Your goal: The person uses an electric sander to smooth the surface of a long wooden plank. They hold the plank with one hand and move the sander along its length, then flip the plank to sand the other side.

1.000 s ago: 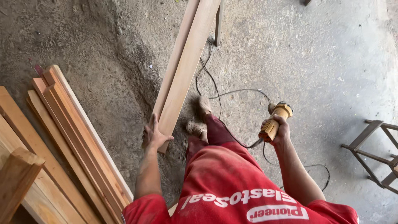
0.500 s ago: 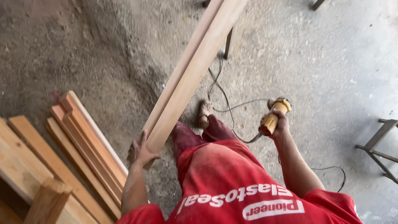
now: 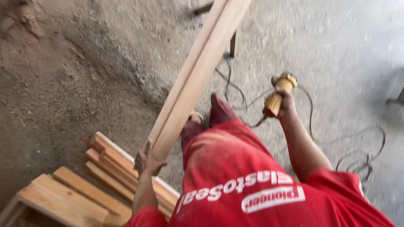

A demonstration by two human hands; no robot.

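A person in a red shirt is gripping the near end of a long wooden plank [image 3: 198,80] with the left hand [image 3: 147,160], apparently steadying it above the stacked timber [image 3: 111,168], while the right hand [image 3: 283,101] is closing around a corded power tool [image 3: 278,93] beside the plank.

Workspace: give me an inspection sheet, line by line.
Surface: dusty concrete floor.
Job's things: long plank, tilted, near end in the left hand; yellow power tool in the right hand.
Clutter: stack of boards; wooden frame at lower left.
Grippers: both hands closed on their loads.
Cables: black cord looping on the floor.
Surroundings: dark stand leg behind the plank; rest blurred.
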